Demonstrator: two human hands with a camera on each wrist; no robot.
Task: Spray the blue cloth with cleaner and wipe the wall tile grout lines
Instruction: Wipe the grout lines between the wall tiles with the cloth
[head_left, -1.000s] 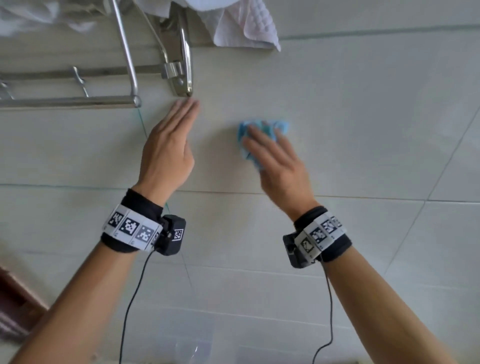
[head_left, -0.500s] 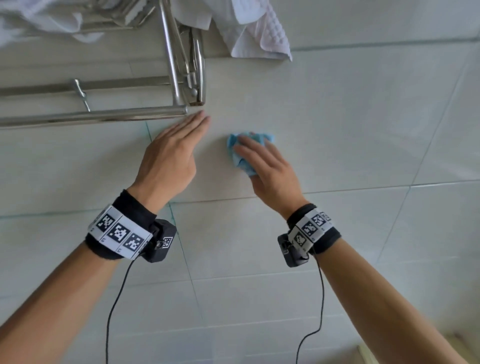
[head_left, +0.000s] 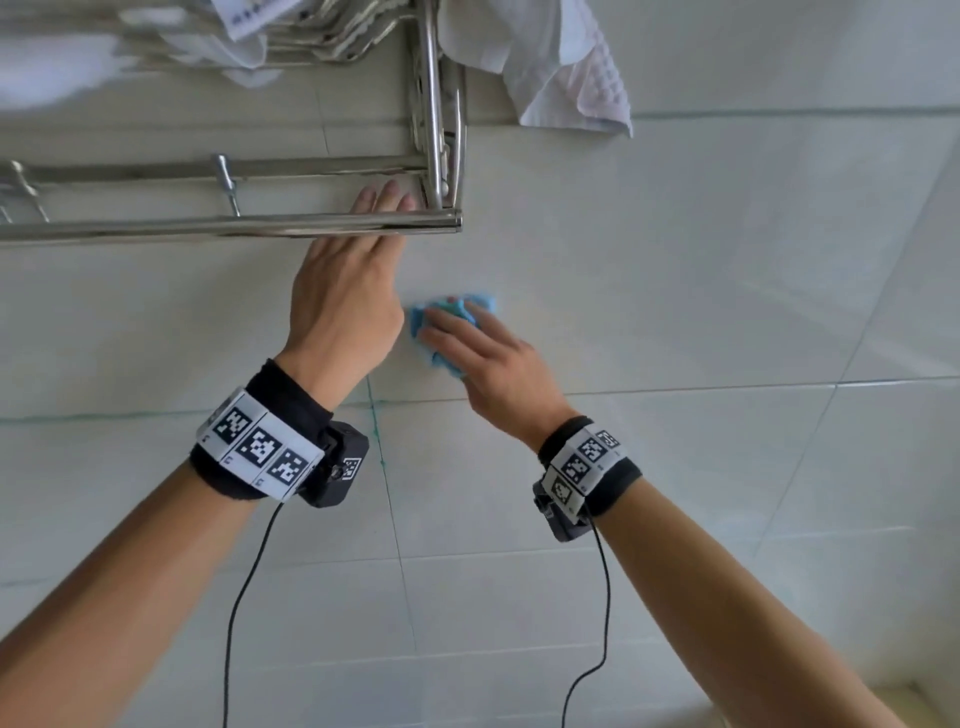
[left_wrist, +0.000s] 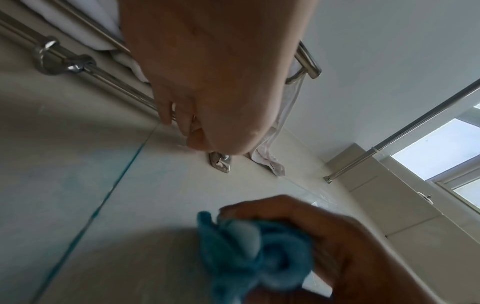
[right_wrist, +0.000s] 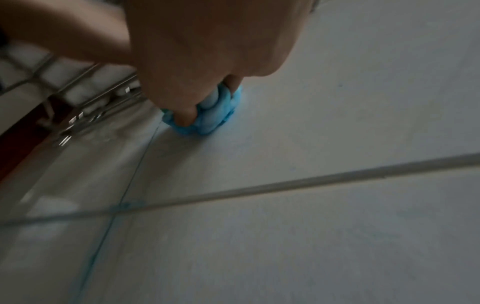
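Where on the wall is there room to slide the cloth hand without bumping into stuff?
Free: the bare tiles to the right of the right hand and blue cloth, below the white towel, and the tiles below both wrists. Crowded: up and left, where the left hand lies flat on the wall, fingertips behind the metal rack.

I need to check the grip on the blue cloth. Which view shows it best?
Left wrist: the blue cloth fills the foreground, bunched in the right hand. Right wrist shows it darker, partly behind fingers. In the head view it is mostly hidden under the hand.
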